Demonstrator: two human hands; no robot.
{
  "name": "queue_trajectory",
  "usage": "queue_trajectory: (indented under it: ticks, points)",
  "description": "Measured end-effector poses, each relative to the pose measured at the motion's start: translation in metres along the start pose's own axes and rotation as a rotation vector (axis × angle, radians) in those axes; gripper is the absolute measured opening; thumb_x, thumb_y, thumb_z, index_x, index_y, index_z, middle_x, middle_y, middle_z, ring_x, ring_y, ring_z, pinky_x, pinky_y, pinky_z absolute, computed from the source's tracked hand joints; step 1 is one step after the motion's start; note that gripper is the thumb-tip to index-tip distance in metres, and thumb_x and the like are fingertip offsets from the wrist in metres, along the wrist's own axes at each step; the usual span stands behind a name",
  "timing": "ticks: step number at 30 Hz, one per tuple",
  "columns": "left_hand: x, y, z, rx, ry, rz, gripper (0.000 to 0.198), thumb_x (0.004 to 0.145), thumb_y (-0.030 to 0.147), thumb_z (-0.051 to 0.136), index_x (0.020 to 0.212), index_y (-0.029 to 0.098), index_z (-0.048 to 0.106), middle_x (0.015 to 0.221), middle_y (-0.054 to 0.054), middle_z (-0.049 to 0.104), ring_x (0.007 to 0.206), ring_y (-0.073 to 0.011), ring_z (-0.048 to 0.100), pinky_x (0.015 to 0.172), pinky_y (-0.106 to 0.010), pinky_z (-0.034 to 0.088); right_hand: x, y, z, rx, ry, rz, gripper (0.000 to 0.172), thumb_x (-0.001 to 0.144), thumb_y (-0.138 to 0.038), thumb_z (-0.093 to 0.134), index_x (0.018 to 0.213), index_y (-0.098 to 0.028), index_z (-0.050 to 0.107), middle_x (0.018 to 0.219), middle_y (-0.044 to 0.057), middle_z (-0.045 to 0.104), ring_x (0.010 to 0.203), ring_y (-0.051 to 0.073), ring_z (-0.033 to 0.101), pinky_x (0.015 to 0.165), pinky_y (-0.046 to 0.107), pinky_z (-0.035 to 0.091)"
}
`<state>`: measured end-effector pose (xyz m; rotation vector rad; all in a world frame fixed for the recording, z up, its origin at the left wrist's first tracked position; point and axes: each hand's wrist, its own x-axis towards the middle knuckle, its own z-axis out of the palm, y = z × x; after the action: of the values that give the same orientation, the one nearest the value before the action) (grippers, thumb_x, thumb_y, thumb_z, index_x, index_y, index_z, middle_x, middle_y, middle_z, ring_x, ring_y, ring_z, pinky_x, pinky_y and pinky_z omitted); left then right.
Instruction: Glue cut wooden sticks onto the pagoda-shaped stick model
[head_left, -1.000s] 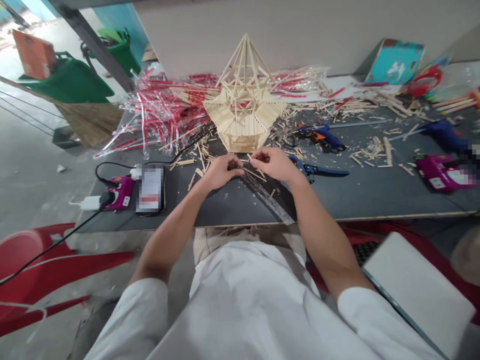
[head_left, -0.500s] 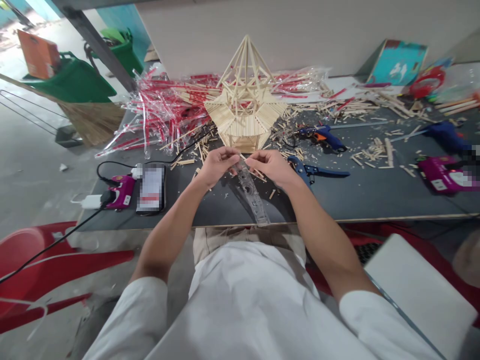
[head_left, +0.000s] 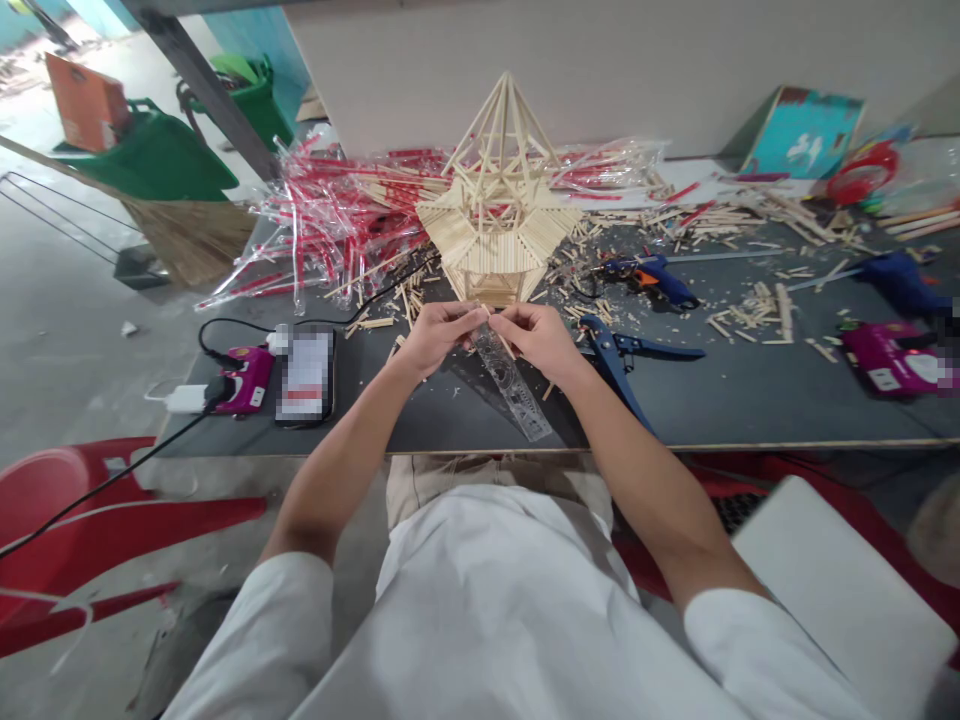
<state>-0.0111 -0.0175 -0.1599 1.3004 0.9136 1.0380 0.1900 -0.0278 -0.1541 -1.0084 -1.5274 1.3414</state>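
My left hand [head_left: 444, 335] and my right hand [head_left: 534, 335] meet in front of the wooden stick model, their fingertips pinched together. Between them is a short, thin wooden stick [head_left: 486, 309], mostly covered by the fingers. Below the fingertips a clear plastic stencil ruler [head_left: 517, 390] lies slanted on the table, its lower end near the front edge. Just behind the hands stands the model [head_left: 501, 235], a lantern-like shape of pale sticks with a pointed open-frame top. A blue-handled cutter [head_left: 619, 360] lies beside my right forearm.
Red-and-clear plastic wrappers [head_left: 330, 215] heap at the back left. A phone [head_left: 305, 375] and a purple power strip [head_left: 251, 380] lie left. To the right are a blue glue gun [head_left: 660, 280], another blue glue gun [head_left: 900, 283], a purple box [head_left: 881, 358] and scattered stick offcuts [head_left: 757, 312].
The view has shifted slightly. My hands have drawn a little closer together, and the ruler's lower end has swung right, away from the table edge. More of the cutter shows beside my right forearm.
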Motion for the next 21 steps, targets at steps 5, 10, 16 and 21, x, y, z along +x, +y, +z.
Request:
queue_trajectory:
  ticks: [5, 10, 16, 21]
  points:
    - [-0.0017, 0.0043, -0.0003, 0.076, -0.030, 0.039, 0.039, 0.083, 0.055, 0.083, 0.077, 0.017, 0.075, 0.066, 0.001, 0.060, 0.055, -0.0071, 0.053, 0.053, -0.021, 0.045, 0.0014, 0.0028, 0.0026, -0.022, 0.062, -0.020, 0.054, 0.079, -0.073, 0.076, 0.076, -0.021, 0.067, 0.061, -0.002, 0.056, 0.053, 0.011, 0.043, 0.053, 0.030, 0.033]
    - [-0.0018, 0.0034, 0.0007, 0.124, -0.031, 0.056, 0.041, 0.088, 0.057, 0.079, 0.080, 0.017, 0.075, 0.065, 0.000, 0.061, 0.054, -0.0070, 0.054, 0.053, -0.021, 0.045, 0.0016, 0.0019, 0.0034, -0.073, 0.078, -0.021, 0.060, 0.079, -0.080, 0.070, 0.076, -0.020, 0.067, 0.060, -0.002, 0.055, 0.054, 0.012, 0.043, 0.054, 0.030, 0.034]
    - [-0.0012, 0.0001, 0.0003, 0.122, -0.007, 0.071, 0.041, 0.089, 0.056, 0.078, 0.080, 0.017, 0.075, 0.064, 0.001, 0.060, 0.054, -0.0068, 0.055, 0.051, -0.020, 0.044, 0.0000, -0.0001, 0.0029, -0.142, 0.075, -0.042, 0.062, 0.083, -0.082, 0.065, 0.075, -0.020, 0.067, 0.059, -0.001, 0.056, 0.054, 0.012, 0.044, 0.055, 0.030, 0.035]
    - [-0.0010, -0.0001, 0.0004, 0.123, -0.011, 0.074, 0.041, 0.088, 0.057, 0.079, 0.081, 0.016, 0.076, 0.064, 0.001, 0.059, 0.054, -0.0069, 0.054, 0.050, -0.019, 0.044, -0.0004, 0.0012, 0.0021, -0.152, 0.060, -0.073, 0.058, 0.089, -0.075, 0.064, 0.074, -0.020, 0.066, 0.059, 0.000, 0.059, 0.054, 0.012, 0.046, 0.056, 0.030, 0.035]
